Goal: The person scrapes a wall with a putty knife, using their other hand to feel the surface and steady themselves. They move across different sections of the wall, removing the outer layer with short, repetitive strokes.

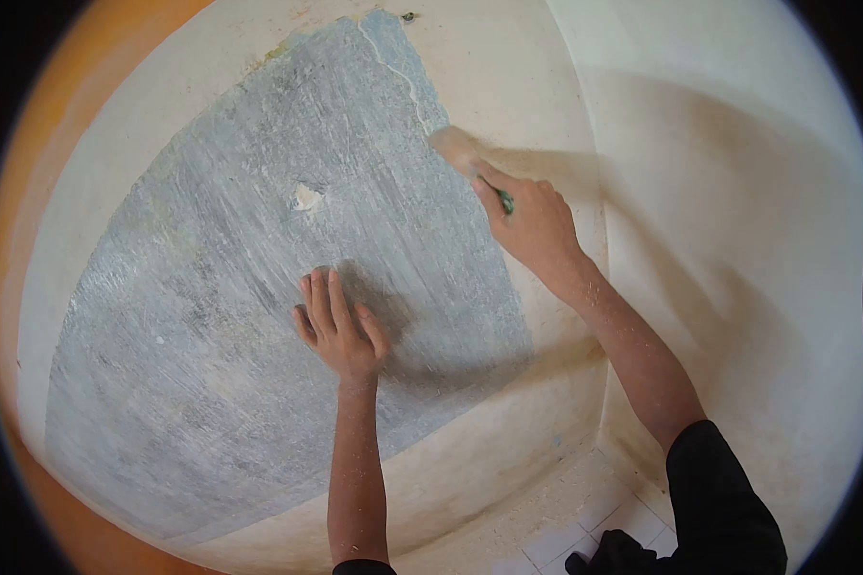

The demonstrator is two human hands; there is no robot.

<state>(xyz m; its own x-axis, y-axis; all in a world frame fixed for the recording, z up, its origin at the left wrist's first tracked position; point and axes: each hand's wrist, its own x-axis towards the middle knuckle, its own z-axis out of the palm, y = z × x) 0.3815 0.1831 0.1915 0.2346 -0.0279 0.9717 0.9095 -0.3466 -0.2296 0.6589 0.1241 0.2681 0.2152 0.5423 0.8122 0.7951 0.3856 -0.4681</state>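
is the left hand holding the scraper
No, the right hand grips the scraper; the left hand is spread over the grey patch.

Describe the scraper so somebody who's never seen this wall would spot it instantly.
Find the big blue-grey patch on the pale wall. At its right edge, toward the top, the right hand grips the scraper. Its blurred tan blade and green handle set it apart from the left hand, which grips no tool.

The head camera looks forward and down at a nearby wall (249, 249).
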